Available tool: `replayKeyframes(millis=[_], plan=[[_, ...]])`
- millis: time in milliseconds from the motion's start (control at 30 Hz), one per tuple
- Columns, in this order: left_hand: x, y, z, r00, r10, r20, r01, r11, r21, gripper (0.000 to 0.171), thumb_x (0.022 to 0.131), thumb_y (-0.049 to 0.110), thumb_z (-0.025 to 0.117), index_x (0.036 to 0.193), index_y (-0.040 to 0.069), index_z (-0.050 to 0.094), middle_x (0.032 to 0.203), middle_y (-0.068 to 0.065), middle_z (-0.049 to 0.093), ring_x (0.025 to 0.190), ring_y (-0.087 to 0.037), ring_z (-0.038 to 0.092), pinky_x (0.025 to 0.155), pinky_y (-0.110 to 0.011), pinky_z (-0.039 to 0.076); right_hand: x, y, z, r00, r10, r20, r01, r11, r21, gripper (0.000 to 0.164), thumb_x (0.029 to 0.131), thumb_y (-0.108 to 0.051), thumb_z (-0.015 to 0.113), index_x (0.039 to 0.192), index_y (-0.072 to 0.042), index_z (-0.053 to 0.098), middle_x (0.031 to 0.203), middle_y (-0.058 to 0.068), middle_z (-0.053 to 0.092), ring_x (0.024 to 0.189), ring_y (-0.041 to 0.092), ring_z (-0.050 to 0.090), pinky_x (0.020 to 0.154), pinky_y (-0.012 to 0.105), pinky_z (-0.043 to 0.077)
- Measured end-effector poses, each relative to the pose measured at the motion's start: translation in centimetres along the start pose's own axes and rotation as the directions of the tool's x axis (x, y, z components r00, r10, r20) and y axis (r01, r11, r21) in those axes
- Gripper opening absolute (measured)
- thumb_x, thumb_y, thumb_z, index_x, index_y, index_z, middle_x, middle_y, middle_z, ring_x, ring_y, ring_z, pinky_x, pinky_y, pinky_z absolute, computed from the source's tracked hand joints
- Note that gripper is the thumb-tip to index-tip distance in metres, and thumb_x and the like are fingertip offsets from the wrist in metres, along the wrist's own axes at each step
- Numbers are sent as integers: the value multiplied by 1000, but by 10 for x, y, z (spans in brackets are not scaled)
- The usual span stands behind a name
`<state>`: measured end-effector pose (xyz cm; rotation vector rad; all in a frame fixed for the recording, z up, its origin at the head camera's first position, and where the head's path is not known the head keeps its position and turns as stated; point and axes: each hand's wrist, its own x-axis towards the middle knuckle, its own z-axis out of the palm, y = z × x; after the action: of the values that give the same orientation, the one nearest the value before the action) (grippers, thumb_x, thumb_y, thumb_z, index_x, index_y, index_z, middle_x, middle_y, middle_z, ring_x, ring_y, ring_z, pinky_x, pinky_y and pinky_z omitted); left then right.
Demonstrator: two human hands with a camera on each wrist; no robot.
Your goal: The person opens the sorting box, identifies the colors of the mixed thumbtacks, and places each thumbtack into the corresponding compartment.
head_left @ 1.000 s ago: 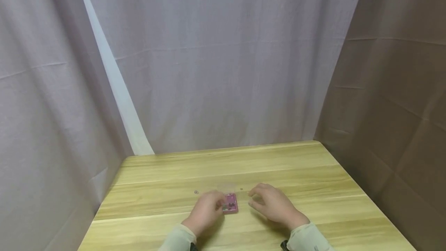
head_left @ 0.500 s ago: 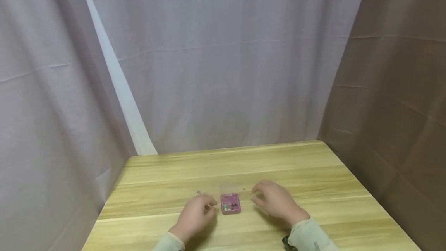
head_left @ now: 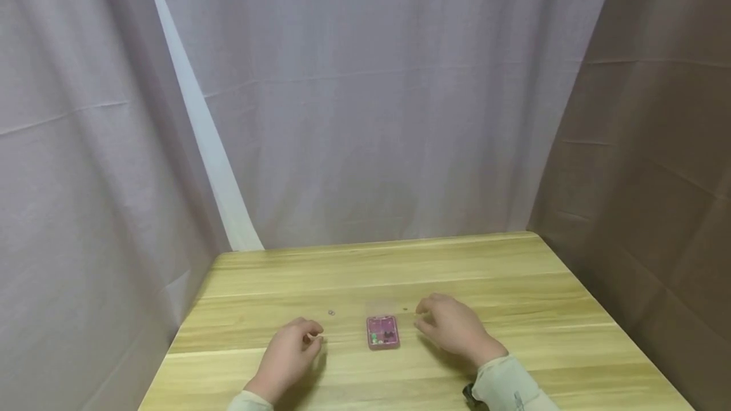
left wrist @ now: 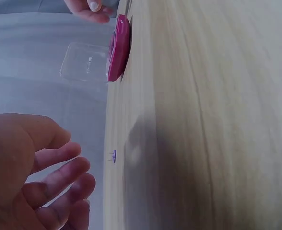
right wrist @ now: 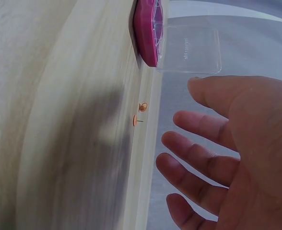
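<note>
A small pink box (head_left: 383,346) lies on the table between my hands, its clear lid (right wrist: 191,50) swung back. Tiny green and dark pieces show inside it. To its left, my left hand (head_left: 288,354) hovers low over the wood, fingers loosely bent and holding nothing. Purple thumbtacks (left wrist: 114,156) lie beyond those fingers with their pins up. On the right side, my right hand (head_left: 454,330) hangs with spread, relaxed fingers and nothing in them. By its fingertips are two orange thumbtacks, one standing pin up (right wrist: 135,120) and one tipped over (right wrist: 143,107).
The light wooden table (head_left: 485,271) has its back edge against a grey curtain (head_left: 365,113). More curtain hangs along the left and right sides. A dark wristband (head_left: 473,396) shows at my right sleeve.
My left hand has drawn away from the box towards the left, uncovering the box. The right hand has stayed nearly in place. The head view has shifted slightly.
</note>
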<state>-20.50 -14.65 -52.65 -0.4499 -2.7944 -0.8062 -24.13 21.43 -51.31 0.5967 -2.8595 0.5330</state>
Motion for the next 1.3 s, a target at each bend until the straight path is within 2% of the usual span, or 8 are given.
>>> replayKeyframes(millis=[167,433,633,767,900,1033,1300], plan=[[-1,-1,2,1000,-3,24,3,1000,2,17,90,25,68,103,16,73,99,3,70,81,-8,60,70,-32,58,1,3,1,1000,9,1,-9,1000,11,28,87,-39,70,107,-19,71,106,-3,70,92,14,61,83,47,58],[0,1,6,1000,16,-4,-16,1000,-4,16,89,25,69,102,17,73,97,4,70,82,-9,61,71,-34,58,16,15,9,999,47,6,-47,999,23,29,86,-36,71,106,-16,71,102,0,71,90,16,62,83,47,57],[-1,1,7,1000,31,-3,-31,999,-14,16,88,24,69,102,17,72,99,4,71,82,-9,62,72,-34,59,30,14,12,998,47,30,-48,999,22,29,86,-36,71,107,-15,71,102,1,72,92,18,62,87,48,56],[-3,2,8,999,34,-4,-34,999,-19,16,89,24,69,102,17,72,100,4,71,83,-9,62,73,-35,59,39,10,15,999,11,40,-13,999,30,24,86,-33,72,101,-15,71,93,0,71,85,16,61,82,46,56],[-3,2,9,999,41,-9,-41,999,-20,16,88,24,70,102,17,72,101,4,71,83,-10,62,73,-36,59,45,11,22,998,-1,59,0,1000,21,15,87,-33,72,93,-19,70,84,-6,67,78,13,58,76,41,56],[-2,0,11,999,47,-10,-47,999,-23,15,89,25,69,101,17,73,100,4,71,82,-8,62,72,-34,59,51,13,32,998,-4,69,4,1000,-2,10,86,-33,72,89,-24,68,82,-8,66,77,11,57,74,39,55],[-2,2,14,999,50,-11,-51,998,-35,15,89,24,69,101,16,73,97,4,70,79,-6,60,70,-32,59,54,11,38,996,-34,86,34,999,-3,8,86,-26,72,79,-24,66,77,-9,63,73,10,56,71,38,55]])
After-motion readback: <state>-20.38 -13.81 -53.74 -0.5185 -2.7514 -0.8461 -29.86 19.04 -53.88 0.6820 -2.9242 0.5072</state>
